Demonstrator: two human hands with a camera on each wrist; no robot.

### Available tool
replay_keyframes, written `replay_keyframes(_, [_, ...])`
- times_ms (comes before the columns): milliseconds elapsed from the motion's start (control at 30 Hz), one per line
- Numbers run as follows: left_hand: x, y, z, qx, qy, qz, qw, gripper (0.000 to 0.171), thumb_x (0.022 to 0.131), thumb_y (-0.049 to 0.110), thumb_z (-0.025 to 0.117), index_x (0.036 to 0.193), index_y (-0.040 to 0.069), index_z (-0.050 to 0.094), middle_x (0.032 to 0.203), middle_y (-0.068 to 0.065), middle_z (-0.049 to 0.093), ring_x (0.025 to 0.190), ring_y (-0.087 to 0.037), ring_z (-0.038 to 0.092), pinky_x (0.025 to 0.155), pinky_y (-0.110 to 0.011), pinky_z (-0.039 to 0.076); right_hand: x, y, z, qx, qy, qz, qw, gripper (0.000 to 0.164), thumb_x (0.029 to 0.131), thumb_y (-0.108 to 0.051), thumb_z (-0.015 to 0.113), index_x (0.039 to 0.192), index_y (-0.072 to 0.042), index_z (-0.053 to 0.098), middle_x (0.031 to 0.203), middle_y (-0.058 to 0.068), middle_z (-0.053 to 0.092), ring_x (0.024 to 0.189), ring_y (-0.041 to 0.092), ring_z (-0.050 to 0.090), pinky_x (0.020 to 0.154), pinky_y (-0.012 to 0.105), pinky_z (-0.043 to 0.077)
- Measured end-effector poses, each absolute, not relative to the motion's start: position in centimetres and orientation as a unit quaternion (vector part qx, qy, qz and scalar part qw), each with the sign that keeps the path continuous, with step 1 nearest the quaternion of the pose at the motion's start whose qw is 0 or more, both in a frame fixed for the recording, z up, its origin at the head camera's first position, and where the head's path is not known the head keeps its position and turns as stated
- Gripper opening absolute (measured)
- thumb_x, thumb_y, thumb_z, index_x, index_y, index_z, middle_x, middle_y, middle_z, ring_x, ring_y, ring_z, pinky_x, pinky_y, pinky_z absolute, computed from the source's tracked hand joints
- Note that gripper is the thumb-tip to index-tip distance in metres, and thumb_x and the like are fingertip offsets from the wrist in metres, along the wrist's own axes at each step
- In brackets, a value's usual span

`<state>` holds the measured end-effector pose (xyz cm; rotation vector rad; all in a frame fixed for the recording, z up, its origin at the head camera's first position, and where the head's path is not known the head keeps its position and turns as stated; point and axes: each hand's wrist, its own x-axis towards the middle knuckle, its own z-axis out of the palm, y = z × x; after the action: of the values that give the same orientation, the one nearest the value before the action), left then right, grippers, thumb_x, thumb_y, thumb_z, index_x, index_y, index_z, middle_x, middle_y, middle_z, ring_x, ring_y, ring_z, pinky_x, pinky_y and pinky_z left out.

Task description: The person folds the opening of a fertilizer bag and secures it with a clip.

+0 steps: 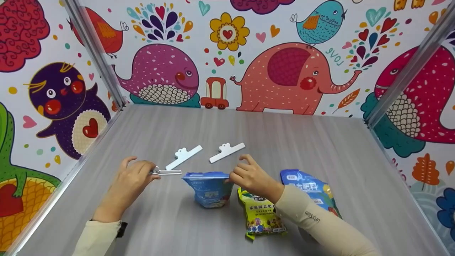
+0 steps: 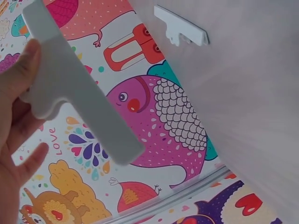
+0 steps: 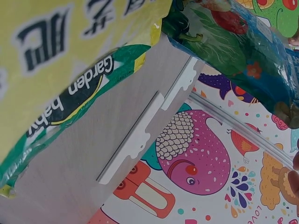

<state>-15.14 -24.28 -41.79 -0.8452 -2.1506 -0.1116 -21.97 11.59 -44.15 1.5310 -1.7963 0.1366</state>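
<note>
My left hand point(image 1: 131, 179) pinches a white bag clip point(image 1: 170, 172) by its handle, with the long bar pointing right toward the blue bag's top edge. In the left wrist view, the same clip point(image 2: 86, 95) fills the upper left, thumb on its handle. With my right hand point(image 1: 254, 177) I pinch the top right corner of a blue fertilizer bag point(image 1: 210, 192), which stands upright, its top edge flattened. Vegetable pictures show on this blue bag point(image 3: 233, 42) in the right wrist view.
Two more white clips point(image 1: 184, 157) point(image 1: 227, 152) lie behind the blue bag on the grey table point(image 1: 160, 220). A yellow-green bag point(image 1: 261, 217) lies below my right forearm, and another blue bag point(image 1: 307, 185) lies to its right. Cartoon-printed walls point(image 1: 227, 60) enclose the table.
</note>
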Motion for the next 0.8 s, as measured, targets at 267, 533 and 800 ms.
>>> replay_keyframes(267, [-15.2, -23.6, -41.1, -0.347, -0.829, -0.043, 0.436, 0.048, 0.105, 0.035, 0.041, 0.091, -0.007, 0.061, 0.082, -0.015, 0.065, 0.069, -0.027, 0.064, 0.077, -0.055, 0.051, -21.9, 11.6, -44.2, 0.594, -0.714, 0.057, 0.366, 0.015, 0.1, -0.02, 0.061, 0.089, -0.009, 0.061, 0.075, -0.001, 0.061, 0.07, 0.013, 0.06, 0.093, 0.043, 0.05])
replay_keyframes(533, [-14.9, -22.7, -40.5, -0.354, -0.821, -0.044, 0.446, 0.047, 0.105, 0.032, 0.042, 0.092, -0.008, 0.062, 0.082, -0.016, 0.066, 0.07, -0.027, 0.064, 0.078, -0.055, 0.05, -21.8, 11.7, -44.1, 0.593, -0.715, 0.057, 0.366, 0.014, 0.099, -0.02, 0.062, 0.09, -0.009, 0.061, 0.076, 0.0, 0.061, 0.07, 0.013, 0.06, 0.093, 0.044, 0.05])
replay_keyframes(800, [-14.5, -21.3, -39.9, -0.373, -0.812, -0.06, 0.446, 0.044, 0.105, 0.03, 0.045, 0.091, -0.007, 0.062, 0.082, -0.015, 0.067, 0.072, -0.025, 0.064, 0.082, -0.053, 0.049, -21.9, 11.7, -44.3, 0.594, -0.715, 0.06, 0.363, 0.016, 0.1, -0.021, 0.061, 0.089, -0.009, 0.062, 0.075, 0.0, 0.061, 0.07, 0.013, 0.06, 0.093, 0.044, 0.05])
